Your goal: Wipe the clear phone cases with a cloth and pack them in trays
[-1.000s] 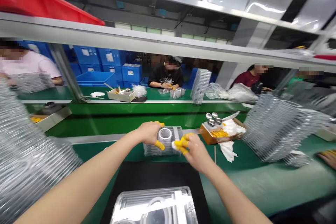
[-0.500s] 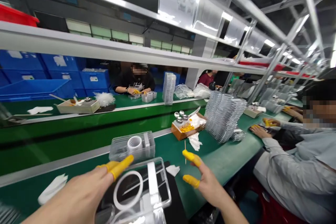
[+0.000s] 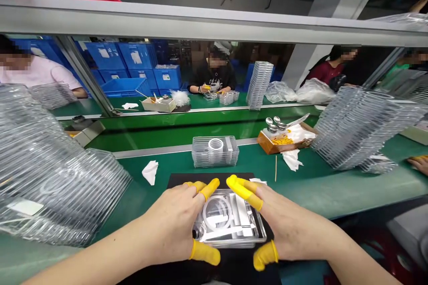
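Both hands wear yellow finger cots and clasp a clear plastic tray (image 3: 230, 222) that lies on a black mat (image 3: 180, 180) close to me. My left hand (image 3: 174, 227) grips its left side, thumb at the near edge and fingertips over the far edge. My right hand (image 3: 281, 222) grips the right side the same way. The tray shows a white ring and white strips inside. Farther out on the green table stands a short stack of the same trays (image 3: 215, 151) with a white ring on top.
A tall slumped pile of clear trays (image 3: 50, 173) fills the left, another leaning stack (image 3: 361, 129) the right. A brown box with metal caps (image 3: 281, 138), white wipes (image 3: 150, 171) and a thin stick lie on the green table (image 3: 317, 187). Other people work across the conveyor (image 3: 160, 133) and at far right.
The view swung back from the right to straight ahead. My hands came together from spread and open, and now clasp the clear tray flat on the black mat.
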Demonstrator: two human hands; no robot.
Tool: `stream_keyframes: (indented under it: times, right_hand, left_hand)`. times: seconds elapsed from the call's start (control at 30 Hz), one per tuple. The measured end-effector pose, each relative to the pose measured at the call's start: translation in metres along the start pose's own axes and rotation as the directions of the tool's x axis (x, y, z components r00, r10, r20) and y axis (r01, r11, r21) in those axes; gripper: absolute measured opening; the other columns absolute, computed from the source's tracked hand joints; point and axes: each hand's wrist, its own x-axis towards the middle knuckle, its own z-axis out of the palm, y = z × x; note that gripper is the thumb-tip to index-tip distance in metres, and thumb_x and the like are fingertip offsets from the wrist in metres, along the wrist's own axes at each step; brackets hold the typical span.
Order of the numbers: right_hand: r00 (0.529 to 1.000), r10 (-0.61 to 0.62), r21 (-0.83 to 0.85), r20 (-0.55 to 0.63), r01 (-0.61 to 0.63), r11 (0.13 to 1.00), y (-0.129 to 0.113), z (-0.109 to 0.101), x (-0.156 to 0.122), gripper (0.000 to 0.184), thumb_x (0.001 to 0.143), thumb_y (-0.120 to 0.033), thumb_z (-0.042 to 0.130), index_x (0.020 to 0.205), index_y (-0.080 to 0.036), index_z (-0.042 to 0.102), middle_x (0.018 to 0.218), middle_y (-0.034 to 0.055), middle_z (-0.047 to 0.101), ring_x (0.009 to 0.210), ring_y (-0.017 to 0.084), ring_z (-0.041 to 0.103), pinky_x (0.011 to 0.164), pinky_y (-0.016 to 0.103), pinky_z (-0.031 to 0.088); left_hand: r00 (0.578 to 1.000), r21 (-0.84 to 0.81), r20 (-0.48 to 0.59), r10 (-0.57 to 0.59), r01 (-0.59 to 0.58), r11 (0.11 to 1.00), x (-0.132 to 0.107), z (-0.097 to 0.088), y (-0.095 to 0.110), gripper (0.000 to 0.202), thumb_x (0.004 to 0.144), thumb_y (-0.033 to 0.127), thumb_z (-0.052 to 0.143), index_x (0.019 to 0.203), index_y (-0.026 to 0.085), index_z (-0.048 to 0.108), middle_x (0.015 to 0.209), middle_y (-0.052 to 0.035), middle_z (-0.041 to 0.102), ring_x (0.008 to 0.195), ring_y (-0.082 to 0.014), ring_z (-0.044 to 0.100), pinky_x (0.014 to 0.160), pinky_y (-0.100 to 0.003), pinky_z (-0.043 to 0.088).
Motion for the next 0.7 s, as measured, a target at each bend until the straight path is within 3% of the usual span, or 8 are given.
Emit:
stream_keyframes:
  times: [0.13,0.27,0.33,0.43,0.5,0.57,0.63,0.7]
  right_hand:
    - [0.999,0.008,-0.023,0.032,-0.007,1.000,0.001,0.000,0.011,0.102,0.066,-0.037,0.084,0.150,-0.033,0.027,0.146,0.0085,0.042,0.132,0.033,0.040,0.108,0.043,0.037]
    - [0.995,0.010,-0.080,0.100,-0.002,0.997,-0.002,0.007,0.017,0.112,0.058,-0.030,0.088,0.151,-0.032,0.026,0.143,0.0102,0.043,0.129,0.034,0.042,0.105,0.043,0.039]
    - [0.996,0.001,-0.104,0.087,0.008,0.995,-0.004,0.011,0.019,0.110,0.060,-0.025,0.085,0.151,-0.030,0.025,0.139,0.0107,0.046,0.126,0.033,0.044,0.104,0.042,0.040]
    - [0.998,-0.027,-0.092,0.051,0.031,0.995,-0.005,0.012,0.018,0.103,0.066,-0.022,0.078,0.152,-0.030,0.022,0.138,0.0098,0.047,0.126,0.029,0.044,0.105,0.040,0.039]
    - [0.999,-0.027,-0.028,0.017,0.028,0.999,-0.001,0.013,0.013,0.106,0.064,-0.023,0.081,0.152,-0.031,0.022,0.143,0.0089,0.044,0.130,0.030,0.041,0.107,0.041,0.038]
    - [0.999,0.009,0.090,-0.038,-0.006,0.996,0.007,0.018,0.002,0.113,0.057,-0.030,0.088,0.151,-0.030,0.025,0.145,0.0088,0.042,0.134,0.034,0.038,0.108,0.042,0.037]
    - [0.993,0.091,0.249,-0.075,-0.069,0.966,0.017,0.028,-0.014,0.122,0.050,-0.035,0.093,0.151,-0.028,0.026,0.144,0.0102,0.044,0.136,0.037,0.036,0.109,0.045,0.036]
    - [0.980,0.193,0.386,-0.055,-0.158,0.909,0.027,0.039,-0.030,0.125,0.049,-0.034,0.094,0.152,-0.029,0.023,0.144,0.0115,0.045,0.137,0.038,0.034,0.109,0.046,0.035]
  left_hand:
    - [0.999,-0.004,0.004,-0.034,0.034,0.999,0.000,-0.001,0.003,0.075,0.068,0.071,0.067,0.125,0.023,0.056,0.107,-0.0116,0.065,0.097,-0.0316,0.062,0.083,-0.041,0.050]
    - [0.999,-0.033,0.033,-0.039,0.041,0.999,-0.004,-0.005,0.005,0.070,0.071,0.064,0.070,0.126,0.023,0.055,0.115,-0.0125,0.063,0.108,-0.0338,0.059,0.092,-0.046,0.048]
    - [1.000,-0.088,-0.003,-0.024,0.024,0.996,-0.014,-0.003,0.000,0.085,0.070,0.063,0.073,0.139,0.024,0.043,0.132,-0.0142,0.054,0.126,-0.0359,0.047,0.103,-0.050,0.042]
    - [0.990,-0.256,-0.076,-0.115,0.092,0.962,-0.040,0.011,-0.017,0.108,0.068,0.066,0.074,0.151,0.033,0.012,0.157,-0.0130,0.024,0.144,-0.0390,0.020,0.112,-0.058,0.029]
    - [0.964,-0.447,-0.093,-0.249,0.183,0.876,-0.058,0.028,-0.031,0.118,0.066,0.069,0.073,0.151,0.040,-0.004,0.159,-0.0110,0.016,0.145,-0.0402,0.013,0.113,-0.063,0.024]
    - [0.927,-0.645,-0.119,-0.355,0.199,0.737,-0.072,0.050,-0.039,0.123,0.065,0.075,0.068,0.149,0.039,-0.013,0.159,-0.0107,0.018,0.146,-0.0388,0.012,0.114,-0.062,0.021]
    - [0.906,-0.784,-0.164,-0.390,0.120,0.609,-0.078,0.071,-0.040,0.118,0.067,0.085,0.053,0.149,0.036,-0.017,0.159,-0.0107,0.018,0.147,-0.0360,0.013,0.116,-0.056,0.022]
    - [0.913,-0.831,-0.192,-0.360,0.043,0.554,-0.077,0.088,-0.036,0.121,0.063,0.092,0.041,0.150,0.032,-0.018,0.160,-0.0119,0.016,0.146,-0.0355,0.015,0.116,-0.053,0.023]
